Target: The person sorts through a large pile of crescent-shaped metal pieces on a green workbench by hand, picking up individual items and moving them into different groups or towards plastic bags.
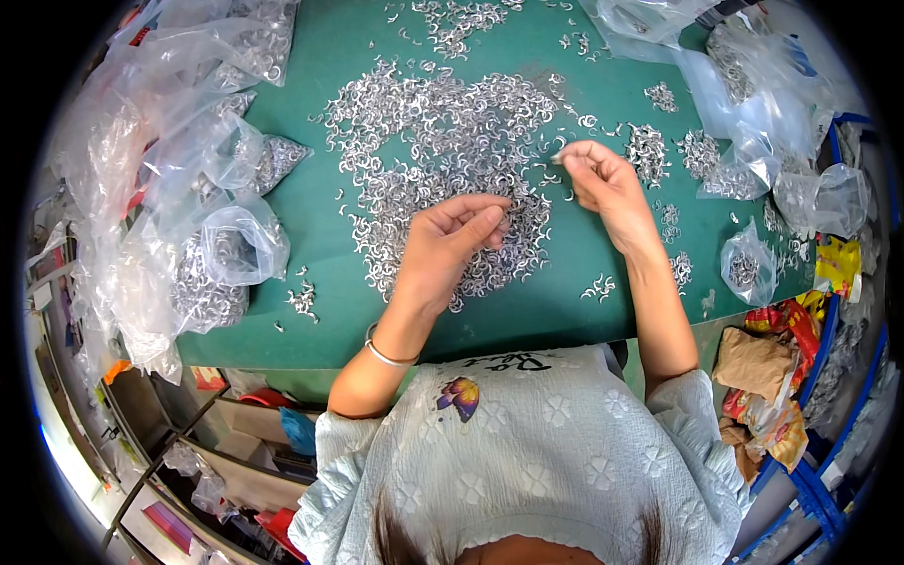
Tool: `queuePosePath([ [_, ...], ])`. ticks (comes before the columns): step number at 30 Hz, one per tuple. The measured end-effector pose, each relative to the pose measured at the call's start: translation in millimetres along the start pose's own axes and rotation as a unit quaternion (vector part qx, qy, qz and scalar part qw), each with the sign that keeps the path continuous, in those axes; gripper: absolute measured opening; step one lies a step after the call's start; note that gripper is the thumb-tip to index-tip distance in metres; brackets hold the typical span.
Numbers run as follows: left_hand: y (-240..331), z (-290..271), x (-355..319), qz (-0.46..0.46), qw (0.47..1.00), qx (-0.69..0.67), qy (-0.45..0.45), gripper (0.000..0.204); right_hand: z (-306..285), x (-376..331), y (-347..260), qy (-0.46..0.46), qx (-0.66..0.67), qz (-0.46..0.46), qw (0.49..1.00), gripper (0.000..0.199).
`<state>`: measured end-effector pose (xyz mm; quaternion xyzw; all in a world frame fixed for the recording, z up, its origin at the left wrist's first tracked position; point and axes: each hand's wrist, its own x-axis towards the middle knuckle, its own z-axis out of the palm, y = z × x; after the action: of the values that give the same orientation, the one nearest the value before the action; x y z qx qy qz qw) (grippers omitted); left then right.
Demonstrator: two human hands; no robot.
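A broad pile of small silver crescent-shaped metal pieces (424, 122) is spread over the middle of the green tabletop (311, 207). Over the right side of this heap is my left hand (457, 231), its thumb and forefinger pinched together; whatever lies between them is hidden. My right hand (603, 184) hovers just right of the pile with thumb and fingertips together. Something pale shows at its fingertips, too small to make out. Beside that hand sits a smaller heap of metal pieces (646, 155).
Clear plastic bags (226, 250) filled with metal pieces crowd the left side. More bags (753, 122) lie at the far right, and a small open bag (749, 266) stands near the right edge. Little clusters of pieces (303, 299) dot the table. Blue shelving (810, 490) and packages are at lower right.
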<state>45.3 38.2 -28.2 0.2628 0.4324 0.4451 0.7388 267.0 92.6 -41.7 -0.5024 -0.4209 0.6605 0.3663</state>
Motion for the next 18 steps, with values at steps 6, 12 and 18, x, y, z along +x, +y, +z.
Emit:
queuePosePath([
  [6, -5, -4, 1, -0.014, 0.998, -0.057, -0.003, 0.026, 22, 16, 16, 0.141, -0.491, -0.137, 0.849, 0.019],
  [12, 0, 1, -4, 0.027, 1.0, 0.011, -0.003, 0.028, 16, 8, 16, 0.031, -0.198, -0.112, 0.973, 0.012],
  [18, 8, 10, -16, 0.053, 0.994, 0.092, -0.005, 0.027, 28, -28, -9, -0.122, 0.127, 0.068, 0.982, 0.011],
])
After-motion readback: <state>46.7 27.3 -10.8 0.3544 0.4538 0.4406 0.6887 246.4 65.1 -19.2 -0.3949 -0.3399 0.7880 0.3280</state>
